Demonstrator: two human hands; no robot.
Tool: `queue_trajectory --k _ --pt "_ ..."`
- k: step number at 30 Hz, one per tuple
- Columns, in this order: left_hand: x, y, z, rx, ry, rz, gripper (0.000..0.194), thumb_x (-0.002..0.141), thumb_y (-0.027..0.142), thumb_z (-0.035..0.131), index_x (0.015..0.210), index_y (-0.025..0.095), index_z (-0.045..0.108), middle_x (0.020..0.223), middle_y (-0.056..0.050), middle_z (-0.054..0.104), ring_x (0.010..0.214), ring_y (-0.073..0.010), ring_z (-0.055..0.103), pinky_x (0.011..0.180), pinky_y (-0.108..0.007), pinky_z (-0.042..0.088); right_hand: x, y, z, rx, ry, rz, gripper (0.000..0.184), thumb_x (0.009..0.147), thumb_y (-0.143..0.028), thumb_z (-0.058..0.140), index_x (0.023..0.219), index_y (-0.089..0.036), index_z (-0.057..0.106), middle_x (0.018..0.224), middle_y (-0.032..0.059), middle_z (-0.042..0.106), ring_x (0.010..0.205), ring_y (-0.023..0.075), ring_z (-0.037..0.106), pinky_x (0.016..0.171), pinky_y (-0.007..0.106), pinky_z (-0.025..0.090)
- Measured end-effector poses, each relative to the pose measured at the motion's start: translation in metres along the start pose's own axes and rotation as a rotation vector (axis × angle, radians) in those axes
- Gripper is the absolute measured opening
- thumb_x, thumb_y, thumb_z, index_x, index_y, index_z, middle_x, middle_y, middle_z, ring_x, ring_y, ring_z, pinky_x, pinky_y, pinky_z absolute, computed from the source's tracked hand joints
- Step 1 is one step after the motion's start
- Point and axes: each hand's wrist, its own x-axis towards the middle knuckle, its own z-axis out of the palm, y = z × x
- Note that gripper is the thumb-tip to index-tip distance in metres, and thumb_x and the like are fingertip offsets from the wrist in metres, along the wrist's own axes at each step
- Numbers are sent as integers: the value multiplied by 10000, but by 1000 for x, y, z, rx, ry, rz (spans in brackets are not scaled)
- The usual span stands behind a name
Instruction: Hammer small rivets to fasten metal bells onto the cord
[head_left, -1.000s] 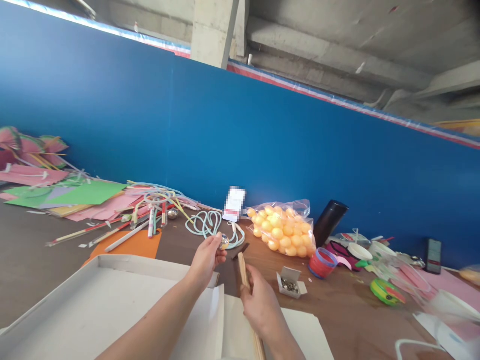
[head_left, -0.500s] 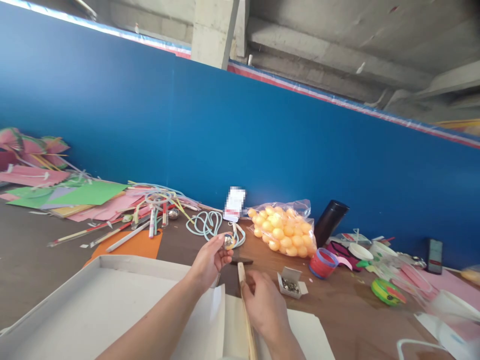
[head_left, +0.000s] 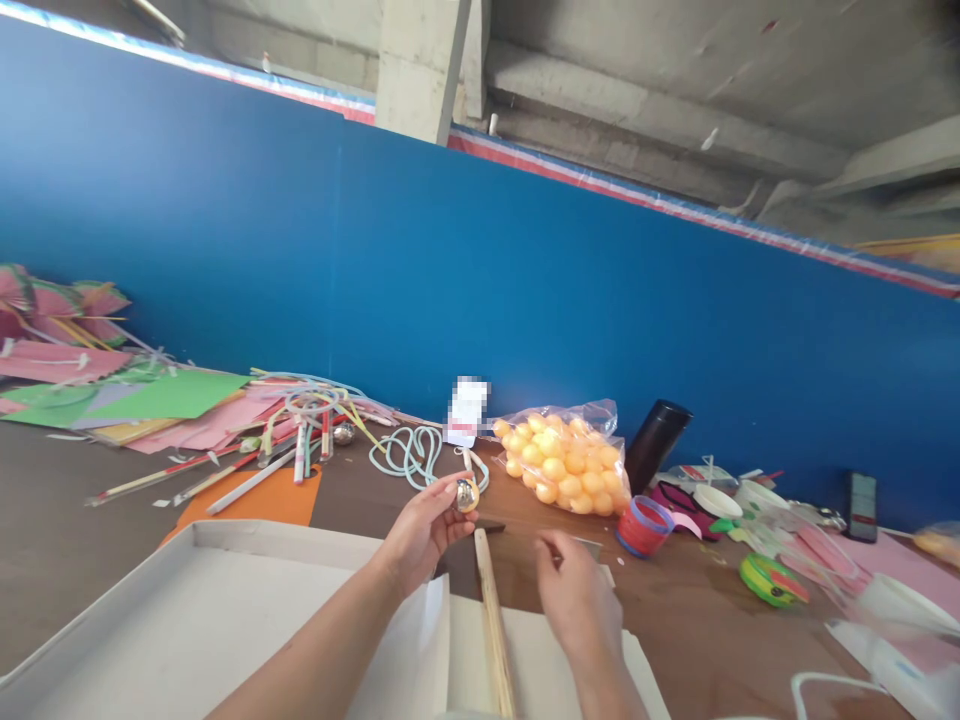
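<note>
My left hand (head_left: 427, 530) is closed around a small ball (head_left: 466, 495), partly orange and partly covered with shiny silver studs. To its right, my right hand (head_left: 577, 590) is curled, thumb and fingers close together; whether anything sits between them is hidden. Behind the right hand is a small white box (head_left: 594, 547), mostly covered from view. A hammer (head_left: 491, 610) with a wooden handle lies between both hands, its dark head away from me. Neither hand touches it. Under the handle is cream-coloured card (head_left: 466, 650).
A shallow white box lid (head_left: 285, 540) stands at the left. Behind the hands are a clear bag of orange balls (head_left: 562, 460), coiled pale-blue cord (head_left: 409, 455) and a black flask (head_left: 660, 435). A red tape roll (head_left: 645, 525) and coloured papers (head_left: 172, 395) lie around.
My right hand has left the hammer handle and moved right, covering the small white box of metal studs. My left hand has shifted slightly right and turned the ball a little.
</note>
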Motion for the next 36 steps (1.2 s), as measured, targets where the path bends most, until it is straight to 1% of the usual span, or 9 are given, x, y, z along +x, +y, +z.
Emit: queue_trajectory --k 1,3,6,8,12,19,23,27,36 --pt "0 -1 -1 3 1 -2 324 804 252 561 1104 129 583 848 -71 611 692 -131 618 636 -238 511 5 9 -5 -37 -12 75 262 830 -373 373 945 -328 604 1028 1 662 906 228 606 672 312 419" --pt "2 -2 -2 4 9 -6 320 802 260 564 1094 132 588 834 -64 608 681 -125 614 630 -234 510 15 27 -12 -62 -24 146 296 833 -380 353 976 -308 601 1053 45 654 905 252 609 666 334 424" --pt "3 -4 -3 2 29 -17 310 796 262 571 1077 134 594 813 -56 603 667 -120 612 609 -225 507 27 46 -12 -97 -45 186 296 824 -351 361 984 -283 600 1061 81 647 909 258 611 661 335 430" --pt "3 -5 -3 1 44 -22 304 793 257 574 1069 132 595 800 -53 602 657 -118 611 593 -219 506 32 52 -7 -121 -74 188 262 809 -325 388 917 -278 621 1002 81 667 875 251 625 641 323 431" --pt "2 -5 -1 3 65 -18 296 790 254 575 1059 132 597 790 -51 604 641 -115 612 573 -213 506 37 53 -2 -154 -122 160 196 777 -310 445 779 -283 639 871 50 693 809 234 642 609 300 422" --pt "2 -6 -1 8 54 -30 280 781 268 586 1023 129 612 746 -45 606 613 -104 605 545 -199 505 41 55 -4 -192 -142 91 182 757 -315 478 709 -301 653 758 30 698 747 238 648 565 301 396" --pt "4 -8 -2 13 45 -36 286 778 285 592 1018 130 611 741 -39 600 612 -104 607 545 -198 505 41 58 0 -192 -109 42 215 782 -272 435 727 -265 643 822 64 683 783 251 636 600 324 406" --pt "3 -8 -1 29 65 -53 266 775 271 595 1001 133 610 745 -36 600 598 -100 607 536 -194 500 39 59 4 -176 -75 38 269 803 -227 379 717 -238 634 880 100 651 789 262 621 607 345 408" --pt "2 -9 -1 64 65 -53 282 788 291 578 1020 132 604 751 -38 590 610 -98 600 545 -191 495 33 60 3 -46 -10 73 203 803 -233 376 712 -227 558 845 96 624 787 265 607 628 354 414"
